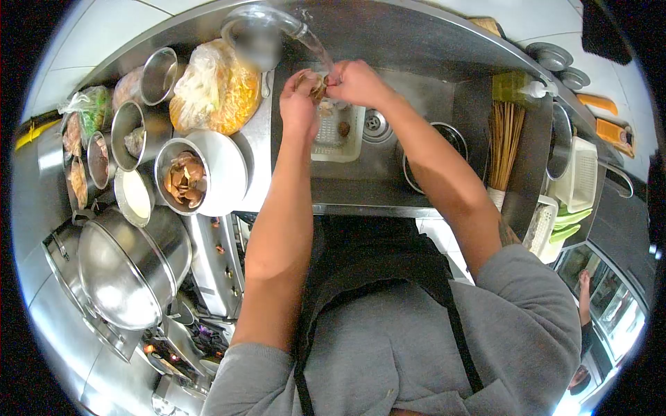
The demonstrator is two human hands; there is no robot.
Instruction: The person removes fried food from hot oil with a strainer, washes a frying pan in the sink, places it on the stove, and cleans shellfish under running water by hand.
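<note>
Both my hands are over the sink (433, 100), close together by the stream from the faucet (295, 26). My left hand (300, 107) is closed around a brown and pale piece (318, 89) that looks like a mushroom. Its shape is partly covered by fingers. My right hand (359, 84) pinches at the right side of the same piece, fingertips bent. Below the hands sits a white plastic basket (338, 152) with a small brown lump (343, 129) and some pale scraps in it.
Left of the sink, a metal bowl (166, 173) holds brown mushroom-like pieces, beside a white bowl (227, 170) and a bag of yellow food (215, 90). A round dark-bottomed container (451, 132) stands in the sink's right part. Wooden skewers (507, 142) stand along the right side.
</note>
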